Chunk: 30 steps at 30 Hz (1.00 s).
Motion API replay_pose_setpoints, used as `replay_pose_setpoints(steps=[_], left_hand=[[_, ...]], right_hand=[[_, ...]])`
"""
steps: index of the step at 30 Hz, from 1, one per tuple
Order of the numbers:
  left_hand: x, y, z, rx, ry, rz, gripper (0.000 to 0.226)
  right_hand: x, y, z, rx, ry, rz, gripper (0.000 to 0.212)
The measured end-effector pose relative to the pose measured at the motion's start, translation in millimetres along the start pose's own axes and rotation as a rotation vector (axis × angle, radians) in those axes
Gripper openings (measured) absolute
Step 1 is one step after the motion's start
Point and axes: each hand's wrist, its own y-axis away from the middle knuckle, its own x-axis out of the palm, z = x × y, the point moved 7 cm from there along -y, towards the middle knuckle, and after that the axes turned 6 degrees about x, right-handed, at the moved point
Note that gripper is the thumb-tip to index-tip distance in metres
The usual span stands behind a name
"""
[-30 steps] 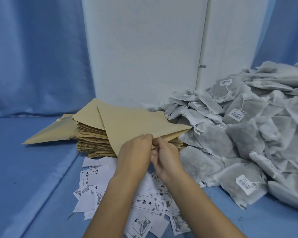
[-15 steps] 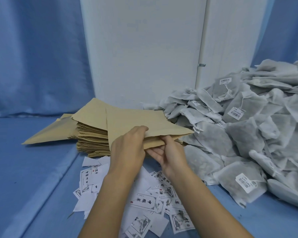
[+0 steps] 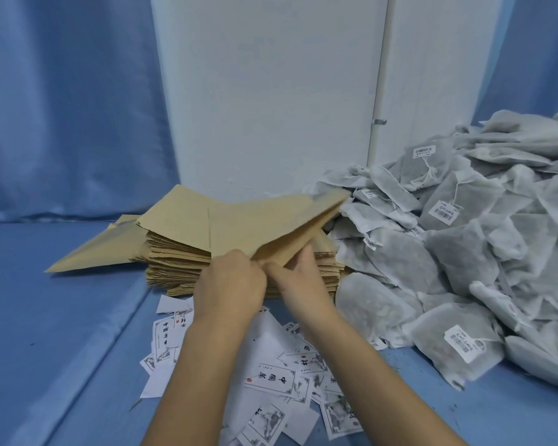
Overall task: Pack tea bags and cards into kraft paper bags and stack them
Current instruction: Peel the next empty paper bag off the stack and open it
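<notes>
The single view comes from a camera on the person's head, looking forward and down along both forearms, so near that the left hand (image 3: 229,284) and the right hand (image 3: 300,281), holding a kraft paper bag (image 3: 271,220), sit below the middle of the frame. It faces the white wall (image 3: 271,91) at 12 o'clock, and its wide angle takes in the blue curtain (image 3: 62,107) at 10 o'clock, the tea bags (image 3: 464,252) at 3 o'clock and the cards (image 3: 271,378) at 6 o'clock.

Kraft bag stack (image 3: 178,265) centre – tea bag heap (image 3: 458,252) right, touching; cards (image 3: 271,378) in front, wall (image 3: 271,91) behind.
</notes>
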Motion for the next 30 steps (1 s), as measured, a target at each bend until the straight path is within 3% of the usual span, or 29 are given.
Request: replay_pose_setpoints(steps=[3, 5, 7, 10, 12, 18, 21, 25, 28, 30], left_hand=[[-4, 0, -8, 0.009, 0.175, -0.031, 0.035], [-11, -1, -8, -0.01, 0.454, -0.108, 0.043], [-8, -2, -4, -0.094, 0.809, -0.17, 0.038], [8, 0, -1, -0.316, 1.462, -0.222, 0.03], [12, 1, 0, -0.394, 1.665, -0.271, 0.036], [24, 6, 31, -0.565, 1.481, -0.363, 0.034], [19, 2, 43, -0.501, 1.287, -0.368, 0.027], [27, -9, 43, -0.315, 0.928, -0.101, 0.029], [30, -7, 40, -0.322, 0.926, -0.051, 0.021], [24, -6, 39, -0.302, 0.958, -0.13, 0.013]], right_hand=[[11, 5, 13, -0.141, 0.2, 0.057, 0.044], [13, 10, 23, -0.222, 0.338, 0.093, 0.067], [13, 18, 37, -0.334, 0.482, 0.051, 0.078], [9, 23, 49, -0.452, 0.677, -0.11, 0.07], [2, 22, 50, -0.459, 0.788, -0.19, 0.063], [-10, 16, 35, -0.338, 0.848, -0.207, 0.046], [-14, 13, 33, -0.328, 0.806, -0.222, 0.047], [-36, 10, 35, -0.302, 0.458, -0.37, 0.051], [-45, 11, 32, -0.3, 0.301, -0.404, 0.056], [-46, 11, 30, -0.302, 0.286, -0.374, 0.057]])
